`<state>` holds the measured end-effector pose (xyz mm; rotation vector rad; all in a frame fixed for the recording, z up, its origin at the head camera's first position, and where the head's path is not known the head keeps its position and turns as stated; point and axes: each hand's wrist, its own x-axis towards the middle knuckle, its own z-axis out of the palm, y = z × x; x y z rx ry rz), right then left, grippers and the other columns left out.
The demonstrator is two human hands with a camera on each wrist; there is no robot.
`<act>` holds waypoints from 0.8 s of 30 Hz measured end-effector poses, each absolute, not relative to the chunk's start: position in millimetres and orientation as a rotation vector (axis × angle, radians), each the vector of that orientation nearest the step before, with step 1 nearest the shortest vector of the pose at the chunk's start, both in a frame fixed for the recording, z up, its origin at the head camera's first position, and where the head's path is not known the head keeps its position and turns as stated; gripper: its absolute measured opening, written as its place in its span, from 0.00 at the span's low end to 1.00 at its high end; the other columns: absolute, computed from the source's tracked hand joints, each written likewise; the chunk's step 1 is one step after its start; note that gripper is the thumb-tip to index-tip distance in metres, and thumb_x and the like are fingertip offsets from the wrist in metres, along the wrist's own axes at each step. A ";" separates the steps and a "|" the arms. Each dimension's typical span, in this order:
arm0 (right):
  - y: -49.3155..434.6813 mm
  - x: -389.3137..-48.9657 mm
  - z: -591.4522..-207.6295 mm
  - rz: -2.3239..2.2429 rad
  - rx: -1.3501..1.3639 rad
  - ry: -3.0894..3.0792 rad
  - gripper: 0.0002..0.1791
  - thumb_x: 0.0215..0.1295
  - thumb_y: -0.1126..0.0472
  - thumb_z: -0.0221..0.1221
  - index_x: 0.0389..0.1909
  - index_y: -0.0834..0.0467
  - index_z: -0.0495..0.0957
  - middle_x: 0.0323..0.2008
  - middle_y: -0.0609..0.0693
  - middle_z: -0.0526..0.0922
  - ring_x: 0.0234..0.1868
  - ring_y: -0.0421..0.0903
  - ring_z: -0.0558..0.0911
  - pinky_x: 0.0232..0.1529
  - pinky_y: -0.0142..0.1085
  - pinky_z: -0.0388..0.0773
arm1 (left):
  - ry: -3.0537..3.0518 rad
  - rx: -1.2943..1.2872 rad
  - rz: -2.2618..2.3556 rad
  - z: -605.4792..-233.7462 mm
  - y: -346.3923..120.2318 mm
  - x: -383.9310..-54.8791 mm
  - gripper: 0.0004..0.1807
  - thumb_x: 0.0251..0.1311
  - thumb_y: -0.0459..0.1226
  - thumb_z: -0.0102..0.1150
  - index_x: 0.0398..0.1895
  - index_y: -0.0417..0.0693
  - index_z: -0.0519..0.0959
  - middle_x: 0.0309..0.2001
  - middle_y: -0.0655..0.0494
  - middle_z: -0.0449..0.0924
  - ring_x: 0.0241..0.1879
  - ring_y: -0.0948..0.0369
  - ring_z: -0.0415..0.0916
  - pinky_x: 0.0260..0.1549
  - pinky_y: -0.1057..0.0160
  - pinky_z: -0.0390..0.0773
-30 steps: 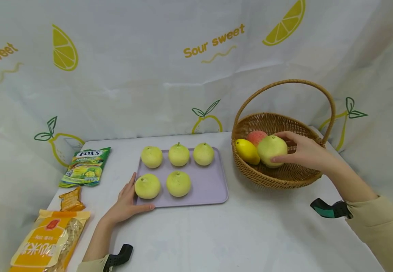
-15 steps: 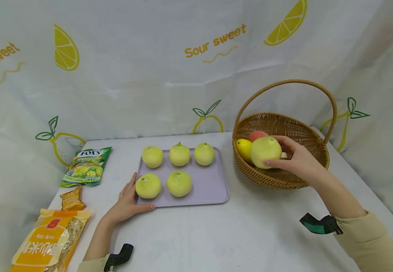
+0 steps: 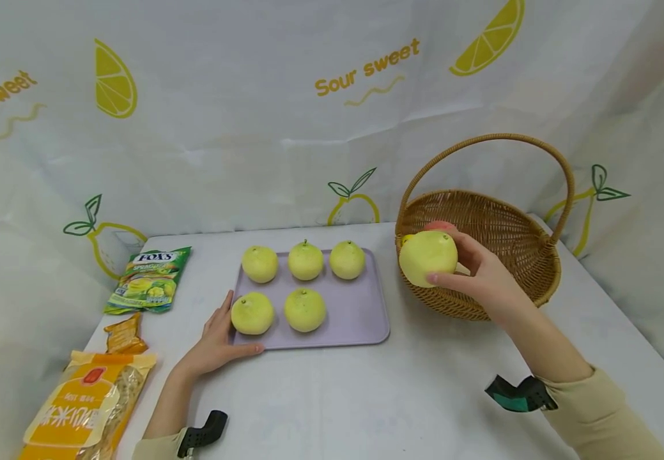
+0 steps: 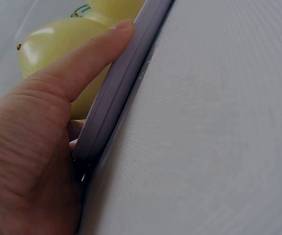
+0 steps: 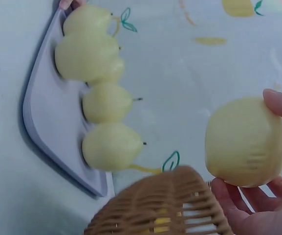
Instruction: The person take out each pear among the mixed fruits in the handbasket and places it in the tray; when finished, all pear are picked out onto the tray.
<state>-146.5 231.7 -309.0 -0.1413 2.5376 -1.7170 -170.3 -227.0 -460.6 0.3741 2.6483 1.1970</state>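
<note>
In the head view my right hand [image 3: 481,275] holds a round pale yellow-green pear [image 3: 427,259] in front of the wicker basket [image 3: 452,310]. Thumb and fingers wrap its right side, as the right wrist view shows around the same pear [image 5: 246,142]. My left hand [image 3: 215,342] rests at the near left corner of a lilac tray [image 3: 355,319], thumb along the front rim and fingers by the left side. In the left wrist view the thumb [image 4: 89,61] lies straight against the tray rim [image 4: 114,93]. Several similar pears [image 3: 305,310] sit on the tray in two rows.
A red fruit [image 3: 440,225] and a mostly hidden yellow one [image 3: 406,239] lie in the basket, whose tall handle [image 3: 501,137] arches above. Along the left stand a green candy bag [image 3: 150,281], a small orange packet [image 3: 126,335] and a large yellow bag [image 3: 87,409].
My right hand has lifted the pear from inside the basket and brought it left and toward me, over the basket's near left rim. The left hand has stayed on the tray corner.
</note>
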 end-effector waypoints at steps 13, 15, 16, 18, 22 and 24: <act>192.6 -141.0 -323.4 -1.876 -0.343 2.388 0.41 0.56 0.65 0.70 0.70 0.56 0.63 0.65 0.54 0.67 0.57 0.45 0.73 0.52 0.29 0.76 | 2.653 0.373 1.192 -461.6 -228.5 -172.2 0.64 0.48 0.54 0.73 0.79 0.45 0.41 0.78 0.46 0.28 0.72 0.34 0.25 0.62 0.28 0.32; 187.8 -141.1 -329.6 -1.886 -0.369 2.375 0.41 0.55 0.66 0.71 0.69 0.57 0.64 0.65 0.53 0.67 0.56 0.45 0.73 0.52 0.29 0.76 | 2.652 0.375 1.193 -461.8 -228.7 -172.2 0.64 0.48 0.54 0.73 0.79 0.45 0.40 0.78 0.46 0.28 0.72 0.34 0.25 0.63 0.29 0.31; 185.8 -141.1 -332.9 -1.884 -0.383 2.376 0.41 0.55 0.67 0.71 0.69 0.57 0.64 0.65 0.53 0.67 0.56 0.44 0.73 0.52 0.30 0.76 | 2.650 0.373 1.194 -461.8 -228.7 -172.1 0.64 0.48 0.54 0.73 0.79 0.45 0.40 0.78 0.46 0.28 0.72 0.34 0.25 0.63 0.29 0.31; 182.3 -141.5 -339.3 -1.882 -0.414 2.361 0.42 0.53 0.67 0.71 0.69 0.57 0.64 0.66 0.52 0.66 0.58 0.45 0.73 0.54 0.31 0.76 | 2.648 0.370 1.196 -462.0 -228.6 -172.0 0.65 0.48 0.54 0.73 0.79 0.45 0.39 0.78 0.47 0.28 0.72 0.34 0.24 0.63 0.29 0.31; 176.9 -142.0 -349.3 -1.826 -0.462 2.352 0.42 0.53 0.65 0.72 0.69 0.57 0.64 0.66 0.52 0.66 0.60 0.47 0.71 0.56 0.31 0.74 | 2.649 0.371 1.193 -462.8 -228.2 -172.1 0.65 0.48 0.55 0.72 0.79 0.45 0.38 0.78 0.47 0.27 0.72 0.35 0.24 0.63 0.30 0.30; 173.9 -143.1 -354.2 -1.810 -0.473 2.336 0.42 0.53 0.65 0.72 0.69 0.57 0.64 0.67 0.52 0.66 0.61 0.50 0.71 0.57 0.31 0.73 | 2.652 0.376 1.192 -463.0 -228.1 -172.0 0.65 0.48 0.55 0.72 0.78 0.45 0.38 0.78 0.47 0.27 0.72 0.34 0.24 0.63 0.30 0.30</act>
